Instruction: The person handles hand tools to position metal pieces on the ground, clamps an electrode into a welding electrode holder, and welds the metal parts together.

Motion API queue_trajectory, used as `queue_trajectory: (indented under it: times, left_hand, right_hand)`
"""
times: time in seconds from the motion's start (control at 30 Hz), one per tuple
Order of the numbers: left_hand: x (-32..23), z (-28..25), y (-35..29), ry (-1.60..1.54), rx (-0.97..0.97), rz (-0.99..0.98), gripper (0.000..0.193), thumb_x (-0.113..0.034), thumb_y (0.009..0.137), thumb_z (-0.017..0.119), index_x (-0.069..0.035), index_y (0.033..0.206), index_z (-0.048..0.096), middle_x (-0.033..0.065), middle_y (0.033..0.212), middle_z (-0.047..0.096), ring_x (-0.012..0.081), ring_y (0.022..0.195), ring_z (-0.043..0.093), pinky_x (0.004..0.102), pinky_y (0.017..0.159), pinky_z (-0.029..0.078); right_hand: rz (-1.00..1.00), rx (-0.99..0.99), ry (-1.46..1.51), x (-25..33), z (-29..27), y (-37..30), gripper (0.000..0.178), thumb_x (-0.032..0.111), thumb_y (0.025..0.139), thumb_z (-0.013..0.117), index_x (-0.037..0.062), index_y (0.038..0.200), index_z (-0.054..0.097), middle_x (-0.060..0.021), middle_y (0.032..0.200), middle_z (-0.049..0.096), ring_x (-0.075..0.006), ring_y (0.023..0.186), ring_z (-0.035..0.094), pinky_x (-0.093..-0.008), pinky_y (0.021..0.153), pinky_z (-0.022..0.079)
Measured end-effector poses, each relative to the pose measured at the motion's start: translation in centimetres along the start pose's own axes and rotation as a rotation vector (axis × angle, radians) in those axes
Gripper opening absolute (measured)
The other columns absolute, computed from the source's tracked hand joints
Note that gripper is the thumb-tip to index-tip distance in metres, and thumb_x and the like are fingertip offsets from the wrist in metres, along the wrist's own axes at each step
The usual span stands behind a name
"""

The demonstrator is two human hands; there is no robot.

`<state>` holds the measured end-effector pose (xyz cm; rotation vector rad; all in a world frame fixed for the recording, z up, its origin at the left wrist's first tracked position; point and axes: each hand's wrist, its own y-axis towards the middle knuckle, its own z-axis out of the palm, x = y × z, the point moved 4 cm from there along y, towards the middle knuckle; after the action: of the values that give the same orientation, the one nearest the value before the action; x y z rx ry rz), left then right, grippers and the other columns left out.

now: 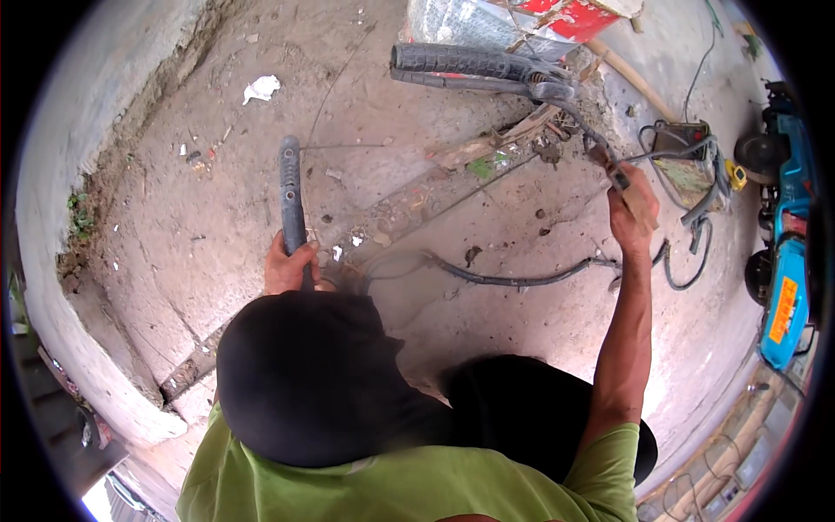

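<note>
The upper garment is a lime-green shirt (365, 491) of plain cloth with soft folds. The right sleeve (607, 465) is short, matches the shirt in colour, and ends above the elbow. The right forearm (631, 331) is uncovered down to the wrist. The right hand (633, 211) and left hand (287, 268) are bare. Two rounded sections of black cloth (304, 383) appear to be trouser legs; deep shadow obscures the seams.

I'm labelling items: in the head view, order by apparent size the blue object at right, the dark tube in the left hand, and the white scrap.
1. Blue object
2. Dark tube, in left hand
3. White scrap
</note>
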<state>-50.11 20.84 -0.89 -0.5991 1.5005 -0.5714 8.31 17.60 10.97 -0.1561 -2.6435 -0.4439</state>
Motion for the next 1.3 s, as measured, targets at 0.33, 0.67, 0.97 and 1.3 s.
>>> queue_trajectory:
  times: [0.33, 0.67, 0.97, 1.3]
  left_hand:
    - [-0.8, 1.4, -1.2, 0.166, -0.005, 0.040, 0.027, -0.012, 0.091, 0.074, -0.004, 0.107, 0.054, 0.0089, 0.067, 0.058, 0.0200, 0.052, 0.057, 0.0373, 0.047, 0.044]
    - [-0.2, 1.4, -0.4, 0.088, -0.020, -0.015, 0.030, -0.013, 0.090, 0.076, -0.003, 0.108, 0.053, 0.0103, 0.067, 0.058, 0.0213, 0.050, 0.055, 0.0385, 0.043, 0.044]
    - [-0.8, 2.8, -1.0, 0.068, -0.003, -0.051, 0.035, -0.013, 0.091, 0.076, -0.003, 0.116, 0.054, 0.0098, 0.070, 0.060, 0.0214, 0.050, 0.058, 0.0365, 0.046, 0.047]
    - [2.2, -1.5, 3.3, 0.417, -0.004, 0.006, 0.035, -0.026, 0.092, 0.076, -0.003, 0.112, 0.060, 0.0109, 0.077, 0.065, 0.0203, 0.065, 0.065, 0.0368, 0.060, 0.053]
  right_hand:
    - [-0.188, 0.025, -0.131, 1.2, 7.6, 1.1, 0.031, 0.003, 0.086, 0.071, 0.0099, 0.116, 0.078, -0.0109, 0.119, 0.074, -0.0340, 0.124, 0.064, -0.0411, 0.097, 0.056]
    - [0.318, 0.310, 0.093, 6.8, 12.6, -5.3, 0.017, 0.021, 0.093, 0.069, 0.0075, 0.102, 0.065, -0.0254, 0.090, 0.068, -0.0503, 0.086, 0.067, -0.0523, 0.072, 0.053]
    - [0.404, 0.367, 0.149, 8.6, 15.1, -4.8, 0.019, 0.022, 0.093, 0.069, 0.0069, 0.103, 0.063, -0.0251, 0.090, 0.072, -0.0512, 0.090, 0.068, -0.0548, 0.075, 0.055]
    - [0.560, 0.415, 0.124, 7.5, 13.6, -3.6, 0.036, 0.033, 0.089, 0.072, 0.0075, 0.114, 0.069, -0.0252, 0.099, 0.074, -0.0475, 0.099, 0.070, -0.0506, 0.086, 0.057]
